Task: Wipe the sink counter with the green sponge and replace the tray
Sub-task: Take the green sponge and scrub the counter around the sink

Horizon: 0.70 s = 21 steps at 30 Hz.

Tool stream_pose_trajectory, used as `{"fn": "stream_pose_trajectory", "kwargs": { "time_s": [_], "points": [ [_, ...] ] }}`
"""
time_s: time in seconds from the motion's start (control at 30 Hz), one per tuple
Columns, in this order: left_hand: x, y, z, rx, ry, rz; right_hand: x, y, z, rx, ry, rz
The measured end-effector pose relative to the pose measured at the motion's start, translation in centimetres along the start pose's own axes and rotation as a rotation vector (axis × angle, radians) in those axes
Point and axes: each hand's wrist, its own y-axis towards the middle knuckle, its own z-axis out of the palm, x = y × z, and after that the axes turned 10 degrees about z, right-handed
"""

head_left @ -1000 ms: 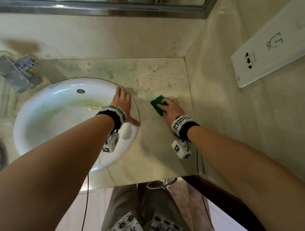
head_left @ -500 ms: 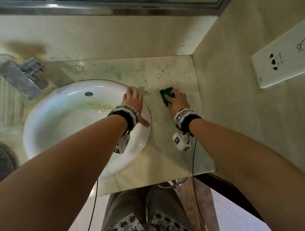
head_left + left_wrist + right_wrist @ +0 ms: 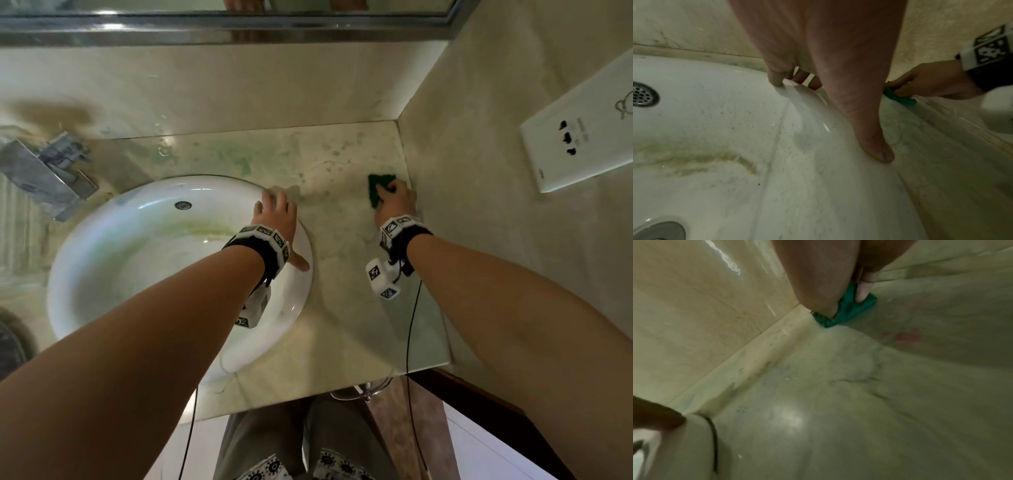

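1. Right hand point(image 3: 395, 202) is down on the green sponge point(image 3: 378, 188), fingers point(image 3: 863, 290) curled over the top and pressing it flat onto the desk point(image 3: 359, 308).
2. The sponge sits far out on the right side of the desk, right up against the side wall point(image 3: 479, 171) (the right wrist view shows its edge tucked at the seam where wall meets desk).
3. Left hand point(image 3: 275, 219) is planted on the rim of the white sink point(image 3: 102, 257), on the side nearest the sponge.
4. Its fingers point(image 3: 777, 78) are bent slightly at the tips and rest on the rim, holding nothing, and the thumb point(image 3: 873, 146) is stretched out apart from them along the rim's outer edge.
5. The two hands are well apart, with a stretch of mottled, green-stained desk between them.
6. Inside the sink: a round metal overflow grille point(image 3: 182, 205) on the far wall and a brownish stain across the bowl.
7. A chrome tap point(image 3: 44, 171) stands at the far left, behind the sink.
8. Up on the side wall, a white socket plate point(image 3: 582, 144).
9. A mirror frame point(image 3: 222, 31) runs along the top of the back wall.
10. The tray is nowhere in these views.
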Motion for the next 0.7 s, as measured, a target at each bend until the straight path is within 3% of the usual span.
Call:
{"fn": "stream_pose_trajectory", "kwargs": {
  "time_s": [0.1, 0.17, 0.33, 0.4, 0.57, 0.7],
  "points": [
    [0.0, 0.2, 0.1, -0.002, -0.006, -0.003, 2.2, 0.8, 0.0, 0.044, -0.231, -0.042],
    [-0.1, 0.3, 0.0, 0.005, -0.013, -0.011, 2.9, 0.4, 0.8, 0.045, -0.261, -0.118],
    [-0.1, 0.4, 0.0, 0.001, 0.000, -0.016, 1.3, -2.2, 1.7, 0.118, -0.242, -0.483],
    [-0.1, 0.4, 0.1, -0.002, 0.002, -0.018, -0.2, -2.7, 1.4, 0.139, -0.245, -0.537],
    [-0.1, 0.7, 0.2, -0.010, -0.001, -0.020, -2.2, -1.2, -0.2, 0.029, -0.203, -0.412],
    [0.2, 0.7, 0.6, -0.021, -0.011, -0.019, -0.4, 0.7, -0.9, 0.005, -0.254, -0.256]
  ]
}}
